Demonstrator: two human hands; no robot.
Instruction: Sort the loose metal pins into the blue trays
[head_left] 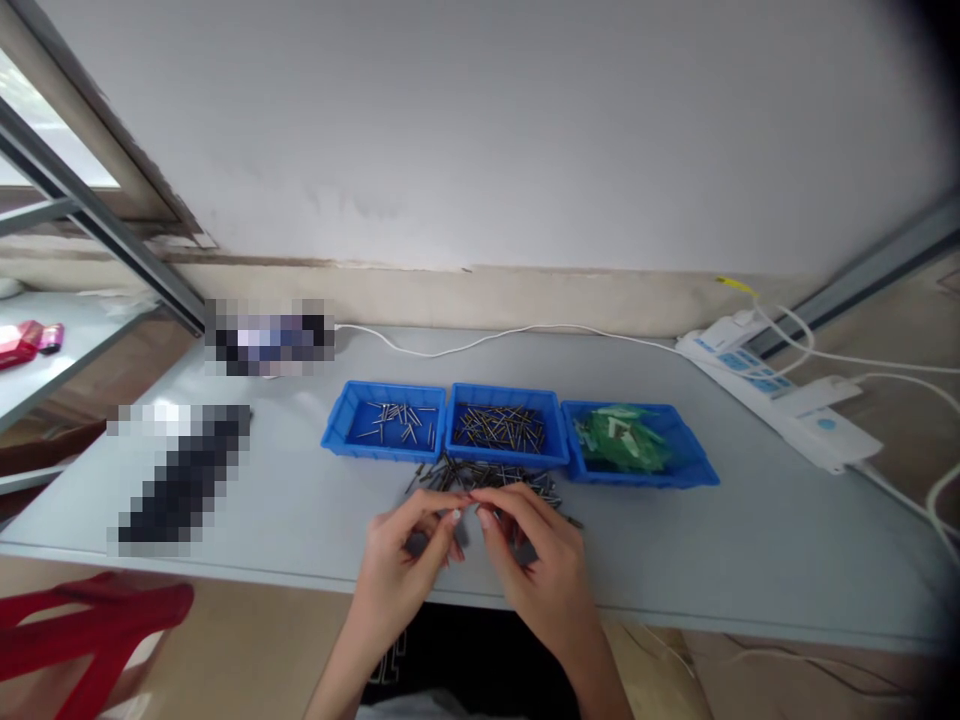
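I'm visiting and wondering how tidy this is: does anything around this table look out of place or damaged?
A loose pile of metal pins lies on the table before the middle blue bin, outside any container, so it looks spilled, though possibly deliberate. Behind, the wall looks chipped where white meets beige.

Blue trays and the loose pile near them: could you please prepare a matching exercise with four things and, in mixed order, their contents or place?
Things
1. Left tray
2. Middle tray
3. Right tray
4. Loose pile

Contents or place
A. Green pieces
B. Outside the trays, on the tabletop
C. Scattered silvery pins
D. Many dark and golden pins

Pairs: 1-C; 2-D; 3-A; 4-B
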